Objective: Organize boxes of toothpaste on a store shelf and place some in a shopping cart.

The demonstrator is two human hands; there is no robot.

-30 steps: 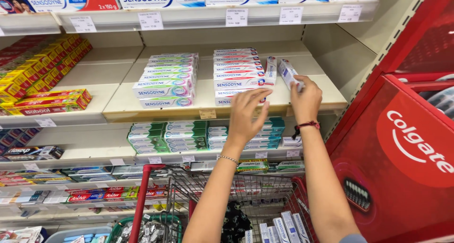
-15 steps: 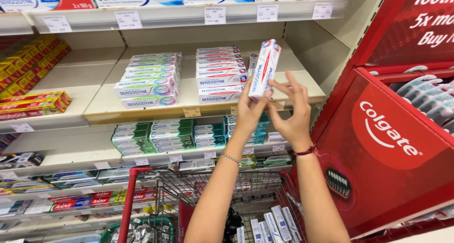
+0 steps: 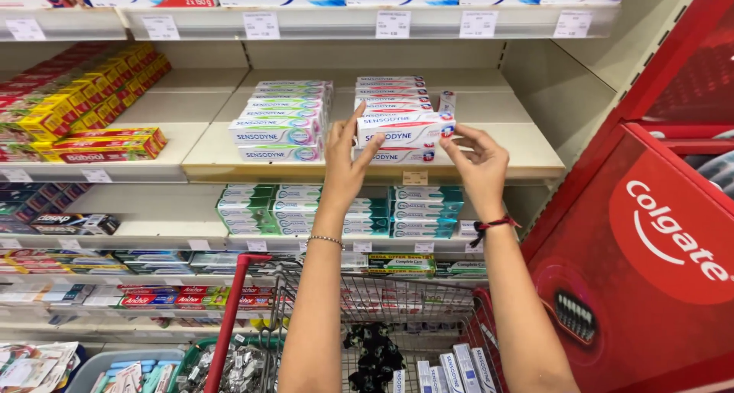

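**Box held level at the front of the right-hand stack, both hands on it**

- Landmark: the right-hand stack of white toothpaste boxes on the beige shelf. Everything below is placed relative to it.
- Red display stand: right of the stack, cut off by the frame edge. Its contents can't be made out.
- Wire trolley: well below the stack, red handle to the lower left. The arms cover the middle of the basket. A few white boxes stand in its right corner, and I can't tell how many.
- Second stack: just left of the landmark, same kind of box, untouched.
- Held toothpaste box: in front of the stack's upper-front rows, long side level, face to the camera. I can't tell whether it is touching the boxes behind or clear of them.
- Left hand: fingers grasping the box's left end, index finger raised along the end flap.
- Right hand: fingertips pinching the right end, remaining fingers loosely curled.
- My read of the step: handling a single box at the stack face, mid-air or just at contact.
- Any set-down there calls for keeping the box level and square to the rows below, then releasing both ends evenly.
- Hidden: the stack front behind the box, and how deep the rows go.
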